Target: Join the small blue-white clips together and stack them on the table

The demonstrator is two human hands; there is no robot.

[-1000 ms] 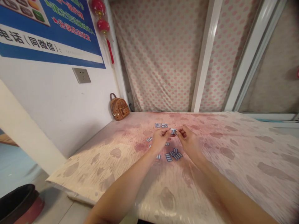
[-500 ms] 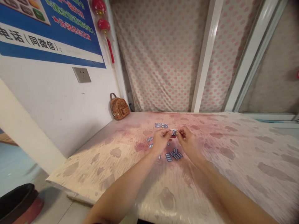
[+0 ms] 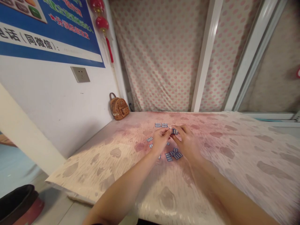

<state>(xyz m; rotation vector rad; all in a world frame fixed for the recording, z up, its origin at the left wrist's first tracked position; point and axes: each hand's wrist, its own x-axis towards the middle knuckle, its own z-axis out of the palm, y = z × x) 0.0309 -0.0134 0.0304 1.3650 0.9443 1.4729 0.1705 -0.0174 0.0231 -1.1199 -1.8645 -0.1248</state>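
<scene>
Between my two hands is a small blue-and-white striped piece (image 3: pixel 174 131), its kind too small to make out. My left hand (image 3: pixel 161 142) pinches its left side with thumb and fingers. From the right, my right hand (image 3: pixel 187 140) closes over the same piece, index finger along the top and thumb underneath. Just below the hands lies a loose cluster of like striped pieces (image 3: pixel 177 154), with another striped piece (image 3: pixel 168 157) beside it. Two striped pieces (image 3: pixel 161 125) lie in a row beyond my left hand. A few more (image 3: pixel 149 139) lie left of it, some partly hidden by that hand.
A patterned cloth (image 3: pixel 166 200) covers the table. A brown mini backpack (image 3: pixel 119 107) stands at the back left corner against the wall. Behind the table hangs a dotted curtain (image 3: pixel 159 56). A dark-rimmed bin (image 3: pixel 21 204) is on the floor at lower left.
My right hand has moved slightly left, and its fingers now reach over the piece between my hands. The loose pieces on the table keep their arrangement; the view has shifted a little.
</scene>
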